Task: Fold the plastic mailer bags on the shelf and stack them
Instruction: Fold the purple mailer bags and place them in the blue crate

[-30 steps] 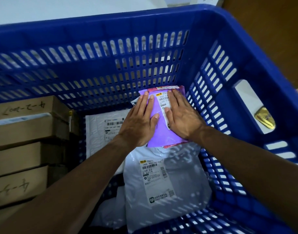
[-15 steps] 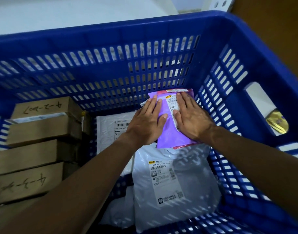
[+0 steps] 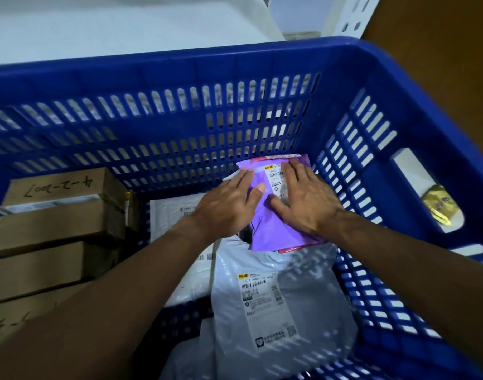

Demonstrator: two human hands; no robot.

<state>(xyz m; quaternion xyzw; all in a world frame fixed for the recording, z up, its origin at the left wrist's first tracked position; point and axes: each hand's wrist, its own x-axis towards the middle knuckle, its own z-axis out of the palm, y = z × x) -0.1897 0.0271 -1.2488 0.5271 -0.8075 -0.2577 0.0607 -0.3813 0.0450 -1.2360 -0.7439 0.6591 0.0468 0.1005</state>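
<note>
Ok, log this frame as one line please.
stage: pressing | left hand: flat on purple plastic mailer bag | right hand: flat on it | location: blue slotted plastic crate, far right corner | beneath: grey mailer bag

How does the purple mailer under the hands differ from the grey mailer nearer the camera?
The purple mailer looks smaller; the grey mailer looks larger. Both hands, left hand and right hand, press flat on the purple one; the grey one is untouched. The purple one overlaps the grey one's far edge. Both carry white shipping labels and lie in the blue crate.
</note>
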